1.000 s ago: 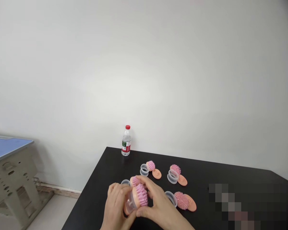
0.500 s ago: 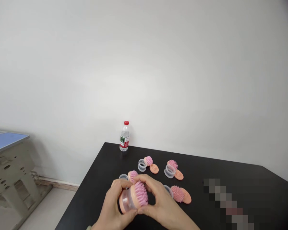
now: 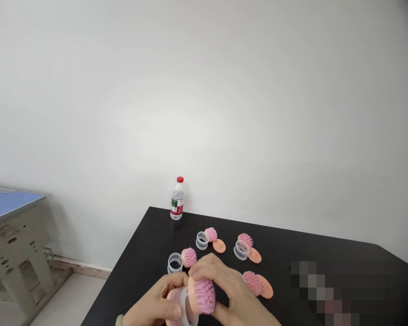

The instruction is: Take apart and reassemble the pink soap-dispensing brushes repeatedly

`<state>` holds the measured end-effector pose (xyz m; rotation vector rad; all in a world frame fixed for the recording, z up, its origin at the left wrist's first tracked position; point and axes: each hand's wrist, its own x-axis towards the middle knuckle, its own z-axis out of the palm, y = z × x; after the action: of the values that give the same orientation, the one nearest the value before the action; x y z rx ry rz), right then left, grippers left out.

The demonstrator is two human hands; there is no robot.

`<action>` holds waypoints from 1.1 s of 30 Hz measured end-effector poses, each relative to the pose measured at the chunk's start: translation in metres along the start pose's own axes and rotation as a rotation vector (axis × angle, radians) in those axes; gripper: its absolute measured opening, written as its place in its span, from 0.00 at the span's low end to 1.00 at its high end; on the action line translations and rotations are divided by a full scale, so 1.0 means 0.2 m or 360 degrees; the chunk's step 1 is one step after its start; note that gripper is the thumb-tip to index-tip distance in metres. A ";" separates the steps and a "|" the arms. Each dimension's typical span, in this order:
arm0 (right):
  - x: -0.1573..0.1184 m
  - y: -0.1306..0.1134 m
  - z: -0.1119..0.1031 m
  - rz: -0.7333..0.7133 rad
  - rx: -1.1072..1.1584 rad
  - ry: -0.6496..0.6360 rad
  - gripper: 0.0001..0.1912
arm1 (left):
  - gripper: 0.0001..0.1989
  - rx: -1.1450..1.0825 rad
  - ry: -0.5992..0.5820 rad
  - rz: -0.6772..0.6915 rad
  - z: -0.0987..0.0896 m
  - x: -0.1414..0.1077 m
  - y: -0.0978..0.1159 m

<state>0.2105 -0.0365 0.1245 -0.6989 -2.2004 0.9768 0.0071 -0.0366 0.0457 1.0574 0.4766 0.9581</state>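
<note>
My left hand (image 3: 158, 301) is wrapped round a translucent ring (image 3: 184, 310) with a peach part at its left end. In my right hand (image 3: 229, 287) is a peach brush head with pink bristles (image 3: 204, 296), tilted at the ring's right side; whether they touch is unclear. Just beyond my hands lie another clear ring (image 3: 175, 262) and a small pink brush head (image 3: 189, 257). Further back, a ring (image 3: 201, 240), a brush head (image 3: 211, 234) and a peach disc (image 3: 219, 246) form a group. My right hand partly covers a set with a pink brush head (image 3: 252, 283) and disc (image 3: 266, 287).
A further ring (image 3: 241, 250), brush head (image 3: 245, 240) and disc (image 3: 255, 255) lie on the black table (image 3: 309, 244). A red-capped water bottle (image 3: 177, 199) stands at its back left, near the wall. A blue-topped desk (image 3: 13, 203) is at far left. A blurred patch covers the right side.
The brush head has come away from the ring and tilted, with my right hand now round it. Both hands sit slightly lower, and the ring behind them shows more. The view has shifted slightly upward.
</note>
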 end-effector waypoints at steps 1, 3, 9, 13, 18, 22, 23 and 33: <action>0.00 0.00 -0.01 0.0027 0.0033 0.0017 0.15 | 0.28 -0.0025 -0.0028 -0.0002 0.00 0.00 -0.01; -0.01 0.01 -0.01 0.0159 0.0102 0.0079 0.18 | 0.29 -0.0080 -0.0078 0.0023 -0.02 0.00 -0.03; -0.01 0.09 -0.02 0.0361 0.0491 0.0289 0.32 | 0.34 -0.0038 -0.0032 0.0129 -0.06 -0.01 -0.02; -0.02 0.08 -0.02 0.0346 0.0591 0.0291 0.29 | 0.31 -0.0006 0.0023 0.0184 -0.04 -0.01 0.01; -0.02 0.06 -0.01 0.0477 0.0385 0.0396 0.33 | 0.32 0.0037 0.0094 0.0213 -0.04 -0.01 0.00; -0.01 0.05 0.01 0.0618 0.0078 0.0285 0.38 | 0.34 0.0133 0.0097 0.0222 -0.03 0.00 0.00; -0.01 0.05 0.01 0.0622 0.0022 0.0237 0.38 | 0.35 0.0163 0.0087 0.0220 -0.03 0.01 0.00; 0.02 0.01 0.03 0.0447 -0.0112 0.0011 0.27 | 0.35 0.0286 0.0120 0.0241 -0.02 0.00 0.00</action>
<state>0.2044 -0.0351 0.1205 -1.0641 -2.1778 1.0336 0.0041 -0.0348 0.0446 1.2358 0.5586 1.1076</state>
